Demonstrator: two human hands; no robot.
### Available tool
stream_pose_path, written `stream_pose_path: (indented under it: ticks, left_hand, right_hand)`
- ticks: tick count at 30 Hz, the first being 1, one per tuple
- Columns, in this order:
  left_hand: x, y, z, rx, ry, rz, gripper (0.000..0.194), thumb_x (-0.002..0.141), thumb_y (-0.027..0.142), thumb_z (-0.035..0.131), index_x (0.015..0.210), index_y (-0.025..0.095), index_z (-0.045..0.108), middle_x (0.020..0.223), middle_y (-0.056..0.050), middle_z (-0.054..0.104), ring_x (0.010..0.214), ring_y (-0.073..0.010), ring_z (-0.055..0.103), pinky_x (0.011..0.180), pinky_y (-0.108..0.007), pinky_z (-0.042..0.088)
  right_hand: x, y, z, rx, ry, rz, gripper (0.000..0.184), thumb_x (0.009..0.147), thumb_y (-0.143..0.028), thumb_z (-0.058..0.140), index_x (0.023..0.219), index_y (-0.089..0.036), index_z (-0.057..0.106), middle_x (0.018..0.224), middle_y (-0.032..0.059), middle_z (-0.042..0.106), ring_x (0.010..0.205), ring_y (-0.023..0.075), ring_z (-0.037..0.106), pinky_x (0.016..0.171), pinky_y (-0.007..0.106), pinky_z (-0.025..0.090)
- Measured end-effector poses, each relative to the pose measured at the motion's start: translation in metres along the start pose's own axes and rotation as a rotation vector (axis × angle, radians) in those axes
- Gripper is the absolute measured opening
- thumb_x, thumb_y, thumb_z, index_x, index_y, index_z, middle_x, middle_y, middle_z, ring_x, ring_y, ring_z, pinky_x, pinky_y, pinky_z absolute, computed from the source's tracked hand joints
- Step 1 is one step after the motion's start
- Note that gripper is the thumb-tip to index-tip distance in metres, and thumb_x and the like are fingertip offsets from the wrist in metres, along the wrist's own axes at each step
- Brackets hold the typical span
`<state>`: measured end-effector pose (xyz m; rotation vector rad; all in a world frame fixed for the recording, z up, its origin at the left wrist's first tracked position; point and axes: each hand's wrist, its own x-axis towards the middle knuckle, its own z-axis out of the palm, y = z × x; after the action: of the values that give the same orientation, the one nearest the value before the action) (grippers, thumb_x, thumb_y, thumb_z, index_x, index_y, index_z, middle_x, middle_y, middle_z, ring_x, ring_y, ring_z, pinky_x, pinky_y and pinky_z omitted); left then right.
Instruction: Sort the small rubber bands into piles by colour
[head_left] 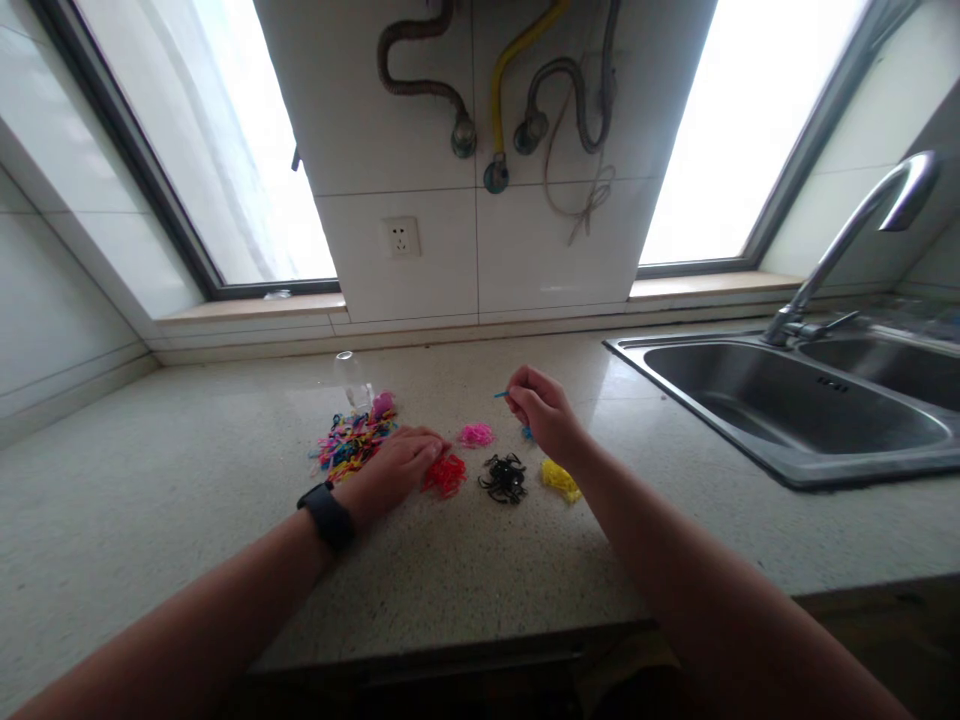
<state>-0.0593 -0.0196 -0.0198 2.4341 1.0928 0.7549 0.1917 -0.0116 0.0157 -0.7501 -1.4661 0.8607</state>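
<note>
Small rubber bands lie sorted by colour on a speckled countertop (187,500). A mixed-colour heap (349,441) sits at the left, with a pink pile (475,434), a red pile (447,474), a black pile (504,478) and a yellow pile (560,479) to its right. My left hand (397,470), a black watch on its wrist, rests on the counter between the mixed heap and the red pile, fingers curled down by the red bands. My right hand (541,410) is raised slightly and pinches a blue band (500,394). A few blue bands (527,433) lie under it.
A small clear glass jar (352,378) lies behind the mixed heap. A steel double sink (795,410) with a tap (862,230) fills the right side. Tiled wall with a socket (401,238) and hoses stands behind, windows on both sides.
</note>
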Motion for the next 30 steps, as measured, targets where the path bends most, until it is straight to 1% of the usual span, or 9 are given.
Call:
stream_pose_path:
  ticks: [3, 6, 8, 14, 19, 22, 26, 28, 30]
  left_hand:
    - [0.0, 0.003, -0.001, 0.073, -0.02, 0.018, 0.038, 0.102, 0.032, 0.037, 0.116, 0.021, 0.071, 0.116, -0.007, 0.07, 0.106, -0.0227, 0.059, 0.098, -0.039, 0.042]
    - [-0.001, 0.007, -0.002, 0.145, -0.055, 0.043, 0.04, 0.103, 0.033, 0.035, 0.111, 0.024, 0.073, 0.116, -0.006, 0.069, 0.106, -0.0229, 0.058, 0.098, -0.04, 0.041]
    - [-0.001, 0.009, -0.002, 0.174, -0.059, 0.046, 0.042, 0.103, 0.035, 0.033, 0.11, 0.023, 0.073, 0.116, -0.006, 0.069, 0.106, -0.0232, 0.057, 0.097, -0.04, 0.041]
    - [0.0, 0.006, 0.0, 0.13, -0.045, 0.033, 0.043, 0.104, 0.034, 0.031, 0.11, 0.02, 0.071, 0.115, -0.007, 0.069, 0.105, -0.0225, 0.059, 0.097, -0.039, 0.041]
    - [0.002, 0.007, 0.0, 0.075, -0.013, 0.018, 0.042, 0.103, 0.036, 0.034, 0.11, 0.02, 0.072, 0.116, -0.008, 0.07, 0.107, -0.0235, 0.06, 0.098, -0.039, 0.043]
    - [0.005, 0.013, -0.003, 0.039, -0.005, -0.016, 0.044, 0.103, 0.04, 0.034, 0.119, 0.019, 0.069, 0.124, -0.009, 0.066, 0.115, -0.0237, 0.058, 0.102, -0.041, 0.042]
    - [0.009, 0.019, -0.006, 0.028, -0.059, -0.047, 0.049, 0.103, 0.046, 0.031, 0.14, 0.022, 0.053, 0.144, -0.008, 0.054, 0.133, -0.0233, 0.046, 0.114, -0.044, 0.032]
    - [0.01, 0.019, -0.006, 0.023, -0.1, -0.062, 0.053, 0.103, 0.049, 0.029, 0.144, 0.022, 0.048, 0.149, -0.007, 0.049, 0.137, -0.0235, 0.042, 0.117, -0.045, 0.029]
    - [0.01, 0.017, -0.005, 0.003, -0.13, -0.075, 0.056, 0.103, 0.051, 0.025, 0.144, 0.021, 0.049, 0.15, -0.008, 0.048, 0.138, -0.0239, 0.041, 0.118, -0.046, 0.027]
  right_hand:
    - [0.0, -0.001, -0.001, 0.0, 0.007, -0.004, 0.011, 0.079, -0.022, 0.053, 0.069, -0.021, 0.049, 0.059, -0.0042, 0.047, 0.052, 0.0093, 0.034, 0.046, 0.024, 0.023]
    - [0.0, -0.001, -0.002, 0.0, 0.012, -0.01, 0.011, 0.079, -0.022, 0.053, 0.069, -0.021, 0.049, 0.059, -0.0043, 0.047, 0.052, 0.0091, 0.034, 0.046, 0.024, 0.023]
    - [0.0, -0.001, -0.002, 0.004, 0.01, -0.016, 0.011, 0.08, -0.021, 0.053, 0.069, -0.021, 0.049, 0.059, -0.0045, 0.047, 0.051, 0.0088, 0.034, 0.046, 0.024, 0.023]
    - [0.001, 0.0, -0.002, 0.009, 0.012, -0.029, 0.011, 0.08, -0.021, 0.053, 0.07, -0.021, 0.049, 0.06, -0.0046, 0.047, 0.052, 0.0088, 0.035, 0.047, 0.024, 0.023]
    - [0.001, -0.002, -0.003, 0.004, 0.017, -0.028, 0.011, 0.079, -0.022, 0.053, 0.069, -0.021, 0.049, 0.06, -0.0044, 0.047, 0.052, 0.0089, 0.035, 0.047, 0.024, 0.024]
    - [0.001, -0.002, -0.002, 0.007, 0.014, -0.024, 0.011, 0.079, -0.022, 0.052, 0.069, -0.021, 0.048, 0.06, -0.0045, 0.046, 0.052, 0.0089, 0.035, 0.047, 0.024, 0.024]
    - [0.001, 0.0, -0.002, 0.01, 0.004, -0.017, 0.011, 0.08, -0.022, 0.052, 0.07, -0.021, 0.048, 0.06, -0.0046, 0.046, 0.052, 0.0089, 0.034, 0.047, 0.024, 0.023]
    - [0.002, 0.001, -0.002, 0.007, 0.003, -0.02, 0.011, 0.08, -0.022, 0.052, 0.069, -0.021, 0.048, 0.06, -0.0047, 0.046, 0.052, 0.0088, 0.034, 0.047, 0.024, 0.023]
    - [0.002, 0.001, -0.003, 0.007, 0.006, -0.023, 0.011, 0.08, -0.023, 0.052, 0.069, -0.021, 0.048, 0.06, -0.0048, 0.046, 0.052, 0.0088, 0.034, 0.047, 0.024, 0.023]
